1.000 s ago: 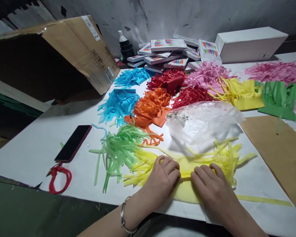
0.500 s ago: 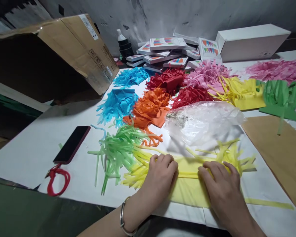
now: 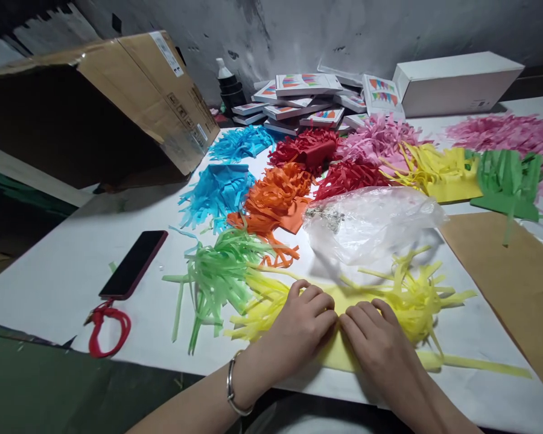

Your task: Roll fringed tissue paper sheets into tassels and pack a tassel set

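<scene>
Fringed yellow tissue paper (image 3: 341,355) lies on the white-covered table, its cut strips fanning out to left and right. My left hand (image 3: 303,319) has its fingers curled down on the middle of the paper. Close beside it, my right hand (image 3: 373,331) grips the same sheet, the fingertips of the two hands nearly meeting. The fold under my fingers is partly hidden. Left of the yellow strips, a light green tissue fringe (image 3: 219,271) touches them. Just beyond my hands lies a crumpled clear plastic bag (image 3: 380,223).
Blue (image 3: 219,193), orange (image 3: 278,196), red (image 3: 305,147) and pink fringes (image 3: 380,141) lie farther back. A phone (image 3: 133,265) with a red strap is at left. Behind are a carton (image 3: 145,90), stacked bunting boxes (image 3: 308,84) and a white box (image 3: 457,84). Brown cardboard (image 3: 502,277) lies at right.
My right hand has moved left, close to my left hand. The right-hand yellow strips now spread more loosely beside it, and less of the flat sheet shows between my hands.
</scene>
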Action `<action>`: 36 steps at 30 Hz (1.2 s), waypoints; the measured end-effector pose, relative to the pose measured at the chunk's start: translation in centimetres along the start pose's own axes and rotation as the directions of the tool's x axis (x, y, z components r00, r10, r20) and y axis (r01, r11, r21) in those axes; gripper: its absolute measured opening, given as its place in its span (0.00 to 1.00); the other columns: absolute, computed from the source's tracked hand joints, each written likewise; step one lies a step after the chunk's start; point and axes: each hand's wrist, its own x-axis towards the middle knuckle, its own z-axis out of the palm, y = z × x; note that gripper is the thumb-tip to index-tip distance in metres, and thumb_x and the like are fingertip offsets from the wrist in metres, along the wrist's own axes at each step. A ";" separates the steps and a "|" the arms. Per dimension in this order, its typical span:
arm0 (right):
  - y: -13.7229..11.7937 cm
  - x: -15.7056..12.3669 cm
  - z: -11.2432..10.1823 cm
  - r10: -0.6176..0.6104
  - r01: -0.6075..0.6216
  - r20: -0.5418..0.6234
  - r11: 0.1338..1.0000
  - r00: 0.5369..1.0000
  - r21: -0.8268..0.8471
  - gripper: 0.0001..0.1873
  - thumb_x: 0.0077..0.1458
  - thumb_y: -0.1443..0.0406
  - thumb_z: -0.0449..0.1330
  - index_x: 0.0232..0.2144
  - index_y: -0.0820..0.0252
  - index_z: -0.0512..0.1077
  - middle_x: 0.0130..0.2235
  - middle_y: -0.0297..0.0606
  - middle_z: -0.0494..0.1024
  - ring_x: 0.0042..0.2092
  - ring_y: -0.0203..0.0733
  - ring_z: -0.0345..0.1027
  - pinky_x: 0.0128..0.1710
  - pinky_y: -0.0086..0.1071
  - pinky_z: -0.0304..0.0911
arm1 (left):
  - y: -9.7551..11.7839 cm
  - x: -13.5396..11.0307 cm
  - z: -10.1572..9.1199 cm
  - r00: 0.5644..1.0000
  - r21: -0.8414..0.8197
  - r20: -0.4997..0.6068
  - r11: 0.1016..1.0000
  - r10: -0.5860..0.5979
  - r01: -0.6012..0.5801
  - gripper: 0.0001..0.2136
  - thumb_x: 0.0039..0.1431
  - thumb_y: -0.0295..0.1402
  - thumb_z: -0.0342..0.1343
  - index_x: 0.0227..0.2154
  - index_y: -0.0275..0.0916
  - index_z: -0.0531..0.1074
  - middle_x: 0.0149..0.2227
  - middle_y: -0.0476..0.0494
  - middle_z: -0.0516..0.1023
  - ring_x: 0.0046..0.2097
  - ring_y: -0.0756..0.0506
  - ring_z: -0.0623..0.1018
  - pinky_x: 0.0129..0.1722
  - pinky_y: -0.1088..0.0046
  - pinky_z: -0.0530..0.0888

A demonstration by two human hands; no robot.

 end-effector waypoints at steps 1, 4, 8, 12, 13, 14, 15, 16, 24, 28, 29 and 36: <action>-0.1 0.1 0.0 -0.010 0.010 0.001 1.000 1.000 0.007 0.15 0.64 0.75 0.47 0.30 0.61 0.70 0.29 0.38 0.68 0.34 0.43 0.56 0.44 0.40 0.53 | 0.0 0.0 0.1 1.000 -0.031 0.001 0.999 -0.013 0.013 0.09 0.68 0.25 0.51 0.31 0.37 0.72 0.37 0.46 0.78 0.40 0.45 0.71 0.49 0.60 0.62; -0.1 0.0 -0.1 -0.016 0.016 -0.002 0.999 1.000 0.042 0.18 0.64 0.76 0.46 0.26 0.60 0.67 0.27 0.37 0.66 0.32 0.42 0.54 0.41 0.39 0.53 | 0.1 -0.2 0.2 0.998 -0.108 0.006 0.992 -0.062 0.062 0.09 0.69 0.25 0.51 0.33 0.39 0.73 0.38 0.46 0.78 0.40 0.45 0.72 0.49 0.60 0.62; 1.0 -1.3 -1.1 0.018 -0.016 -0.022 0.996 1.000 0.091 0.17 0.65 0.75 0.46 0.27 0.61 0.69 0.28 0.37 0.67 0.34 0.41 0.56 0.43 0.39 0.55 | 0.0 -0.7 0.3 0.991 -0.158 -0.005 0.978 -0.136 0.134 0.06 0.67 0.28 0.55 0.32 0.39 0.72 0.36 0.47 0.78 0.40 0.45 0.72 0.47 0.61 0.62; 2.0 -3.4 -1.7 0.090 -0.082 -0.064 0.990 0.994 0.118 0.14 0.66 0.75 0.48 0.37 0.63 0.73 0.37 0.41 0.75 0.43 0.44 0.65 0.56 0.46 0.56 | -0.1 -0.9 0.3 0.988 -0.124 0.011 0.980 -0.153 0.153 0.07 0.68 0.28 0.54 0.33 0.38 0.72 0.37 0.46 0.79 0.40 0.44 0.72 0.47 0.61 0.62; 2.1 -3.8 -1.7 0.113 -0.103 -0.072 0.987 0.991 0.126 0.14 0.66 0.75 0.48 0.39 0.62 0.73 0.39 0.41 0.76 0.45 0.44 0.66 0.58 0.47 0.55 | 0.0 -0.9 0.3 0.988 -0.102 0.031 0.983 -0.151 0.154 0.07 0.69 0.28 0.53 0.33 0.38 0.72 0.38 0.46 0.79 0.40 0.44 0.72 0.47 0.60 0.62; 2.2 -4.1 -1.7 0.136 -0.125 -0.080 0.983 0.987 0.133 0.14 0.66 0.75 0.48 0.39 0.62 0.73 0.40 0.41 0.77 0.46 0.44 0.66 0.59 0.48 0.54 | 0.0 -0.8 0.2 0.986 -0.076 0.056 0.984 -0.155 0.159 0.07 0.69 0.27 0.52 0.34 0.38 0.72 0.38 0.45 0.79 0.41 0.44 0.72 0.47 0.60 0.62; 2.2 -4.3 -1.7 0.161 -0.149 -0.085 0.979 0.983 0.138 0.14 0.66 0.75 0.49 0.39 0.61 0.73 0.41 0.41 0.77 0.47 0.44 0.67 0.60 0.49 0.54 | 0.1 -0.6 0.1 0.983 -0.047 0.089 0.985 -0.162 0.167 0.07 0.69 0.27 0.52 0.34 0.38 0.72 0.39 0.45 0.79 0.41 0.43 0.72 0.48 0.59 0.63; 2.1 -4.4 -1.6 0.189 -0.175 -0.097 0.975 0.977 0.137 0.14 0.65 0.75 0.49 0.39 0.61 0.73 0.41 0.41 0.77 0.47 0.44 0.67 0.60 0.50 0.54 | 0.3 -0.5 0.0 0.977 -0.016 0.126 0.984 -0.171 0.175 0.08 0.69 0.27 0.51 0.34 0.37 0.72 0.39 0.44 0.79 0.41 0.43 0.72 0.48 0.58 0.63; 1.3 -3.1 -1.8 0.316 -0.314 -0.018 0.933 0.949 -0.176 0.10 0.66 0.68 0.53 0.33 0.59 0.72 0.37 0.41 0.77 0.41 0.47 0.69 0.57 0.51 0.52 | 1.6 1.9 -1.1 0.893 0.225 0.346 0.950 -0.288 0.219 0.04 0.61 0.25 0.54 0.33 0.36 0.73 0.37 0.39 0.76 0.41 0.38 0.72 0.44 0.54 0.65; 1.4 -2.6 -1.9 0.341 -0.332 -0.005 0.914 0.940 -0.232 0.12 0.65 0.67 0.52 0.30 0.58 0.70 0.37 0.41 0.78 0.39 0.47 0.68 0.56 0.52 0.49 | 1.0 2.0 -1.1 0.951 0.237 0.255 0.965 -0.174 0.113 0.06 0.64 0.25 0.54 0.32 0.38 0.72 0.36 0.43 0.75 0.40 0.40 0.71 0.45 0.56 0.64; 1.4 -2.6 -1.9 0.336 -0.325 0.003 0.914 0.942 -0.242 0.11 0.65 0.67 0.52 0.30 0.58 0.70 0.37 0.41 0.78 0.37 0.46 0.67 0.55 0.52 0.48 | 0.8 2.0 -1.1 0.967 0.234 0.237 0.972 -0.092 0.035 0.06 0.64 0.24 0.54 0.32 0.38 0.71 0.36 0.44 0.75 0.40 0.41 0.71 0.46 0.56 0.64; 1.9 -2.6 -1.8 0.323 -0.315 0.000 0.923 0.946 -0.223 0.11 0.64 0.67 0.52 0.29 0.57 0.67 0.33 0.38 0.76 0.32 0.43 0.63 0.53 0.52 0.48 | 0.3 2.6 -1.3 0.947 0.248 0.230 0.927 0.224 -0.280 0.08 0.65 0.26 0.58 0.29 0.38 0.73 0.31 0.48 0.73 0.38 0.43 0.69 0.53 0.55 0.61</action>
